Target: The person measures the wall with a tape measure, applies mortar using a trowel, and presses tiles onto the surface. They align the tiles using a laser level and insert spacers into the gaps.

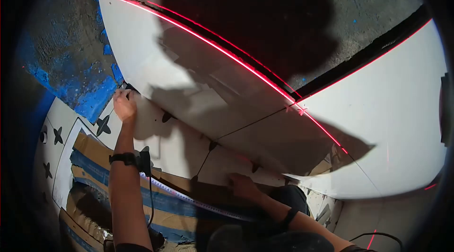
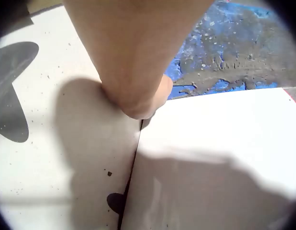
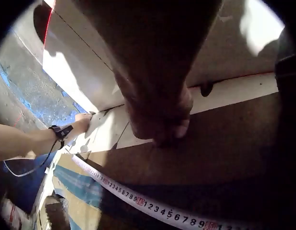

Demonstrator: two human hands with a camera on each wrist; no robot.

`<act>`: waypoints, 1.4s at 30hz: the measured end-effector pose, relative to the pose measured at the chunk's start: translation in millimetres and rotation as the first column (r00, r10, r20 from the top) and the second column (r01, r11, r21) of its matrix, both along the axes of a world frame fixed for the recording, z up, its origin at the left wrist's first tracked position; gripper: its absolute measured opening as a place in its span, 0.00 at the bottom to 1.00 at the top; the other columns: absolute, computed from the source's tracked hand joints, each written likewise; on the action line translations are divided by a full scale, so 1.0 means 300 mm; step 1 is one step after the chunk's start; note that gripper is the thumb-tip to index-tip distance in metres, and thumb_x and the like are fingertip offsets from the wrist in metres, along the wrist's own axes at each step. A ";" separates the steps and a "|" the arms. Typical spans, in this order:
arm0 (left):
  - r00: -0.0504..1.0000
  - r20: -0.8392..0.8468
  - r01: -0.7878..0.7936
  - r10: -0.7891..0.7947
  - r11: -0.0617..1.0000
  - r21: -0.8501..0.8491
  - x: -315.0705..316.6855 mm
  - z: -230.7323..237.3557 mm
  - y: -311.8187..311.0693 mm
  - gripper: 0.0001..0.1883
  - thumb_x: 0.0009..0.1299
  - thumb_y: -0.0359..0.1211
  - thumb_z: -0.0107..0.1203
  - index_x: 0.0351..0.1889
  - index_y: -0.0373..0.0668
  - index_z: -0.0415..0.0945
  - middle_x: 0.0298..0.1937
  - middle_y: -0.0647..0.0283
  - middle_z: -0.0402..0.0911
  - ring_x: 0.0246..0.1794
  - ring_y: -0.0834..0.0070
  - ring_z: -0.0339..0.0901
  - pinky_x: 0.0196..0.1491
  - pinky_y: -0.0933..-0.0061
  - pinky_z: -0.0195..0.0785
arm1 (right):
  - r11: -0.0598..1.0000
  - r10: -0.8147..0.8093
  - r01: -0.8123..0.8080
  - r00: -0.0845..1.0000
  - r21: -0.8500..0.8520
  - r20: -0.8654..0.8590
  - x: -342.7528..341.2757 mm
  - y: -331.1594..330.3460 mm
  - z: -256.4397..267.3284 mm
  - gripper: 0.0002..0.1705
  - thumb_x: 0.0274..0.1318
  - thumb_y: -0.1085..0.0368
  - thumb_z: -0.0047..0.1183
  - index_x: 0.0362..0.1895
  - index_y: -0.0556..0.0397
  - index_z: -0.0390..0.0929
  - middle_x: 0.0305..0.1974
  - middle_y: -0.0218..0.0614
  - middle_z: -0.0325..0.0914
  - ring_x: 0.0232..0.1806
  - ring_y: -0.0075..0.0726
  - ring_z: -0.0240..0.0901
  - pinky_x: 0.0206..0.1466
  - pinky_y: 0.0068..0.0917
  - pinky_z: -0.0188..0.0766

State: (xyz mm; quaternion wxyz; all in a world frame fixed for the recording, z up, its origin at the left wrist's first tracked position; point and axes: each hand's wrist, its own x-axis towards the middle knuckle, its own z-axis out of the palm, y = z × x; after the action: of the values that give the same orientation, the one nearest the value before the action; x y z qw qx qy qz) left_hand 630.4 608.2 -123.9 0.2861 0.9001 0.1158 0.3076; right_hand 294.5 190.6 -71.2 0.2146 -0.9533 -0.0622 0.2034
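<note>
My left hand is at the seam where a large white wall tile meets the patterned floor tiles, close to the wall tile's left end. From the left wrist, the hand covers its own fingertips, and whether it pinches anything is hidden. My right hand is low in shadow, over the border of the floor tiles and a cardboard sheet. Bent fingers of this hand point down in the right wrist view; what lies under them cannot be told. A red laser line runs along the wall tile's upper edge.
A tape measure lies stretched across the cardboard. Another white wall tile adjoins on the right, behind a dark gap at its top. Rough grey wall with blue patches stands at the left. A cable hangs from the left wrist.
</note>
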 end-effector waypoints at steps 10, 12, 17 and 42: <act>0.988 0.012 -0.123 0.153 0.840 -0.529 -0.154 0.225 -0.229 0.20 0.74 0.40 0.63 0.26 0.33 0.76 0.24 0.51 0.77 0.25 0.61 0.72 0.36 0.55 0.69 | 0.999 -0.010 0.005 0.994 -0.042 -0.111 0.025 0.031 0.047 0.26 0.55 0.59 0.60 0.59 0.50 0.79 0.54 0.49 0.82 0.57 0.58 0.79 0.60 0.50 0.76; 0.978 0.175 0.202 -0.110 0.689 -0.696 -0.322 0.465 -0.445 0.24 0.79 0.41 0.59 0.22 0.37 0.74 0.20 0.69 0.71 0.25 0.84 0.67 0.29 0.70 0.61 | 0.997 0.004 -0.009 0.998 -0.070 -0.069 0.031 0.033 0.049 0.25 0.57 0.58 0.59 0.59 0.50 0.79 0.55 0.50 0.82 0.58 0.58 0.78 0.62 0.49 0.75; 0.717 0.505 0.673 -0.481 0.286 -0.682 -0.623 0.900 -0.808 0.11 0.78 0.36 0.60 0.42 0.36 0.82 0.31 0.68 0.83 0.32 0.85 0.77 0.38 0.80 0.71 | 1.000 -0.010 0.010 1.000 -0.022 -0.013 0.008 0.015 0.000 0.22 0.61 0.55 0.55 0.58 0.49 0.79 0.53 0.52 0.82 0.56 0.61 0.78 0.61 0.55 0.74; 0.785 0.432 0.517 -0.443 0.086 -0.852 -0.727 0.856 -0.727 0.07 0.75 0.31 0.62 0.38 0.36 0.79 0.30 0.69 0.80 0.33 0.86 0.75 0.40 0.79 0.71 | 0.986 0.154 -0.163 0.814 -0.035 0.560 0.143 0.173 0.996 0.12 0.54 0.80 0.62 0.41 0.52 0.84 0.35 0.40 0.83 0.37 0.43 0.83 0.38 0.36 0.78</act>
State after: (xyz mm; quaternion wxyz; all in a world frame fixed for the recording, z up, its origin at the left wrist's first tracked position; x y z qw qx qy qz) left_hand 412.3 390.3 132.8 0.8476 0.5213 -0.0351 0.0924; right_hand 337.3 242.6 227.6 0.1763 -0.9607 -0.2029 -0.0688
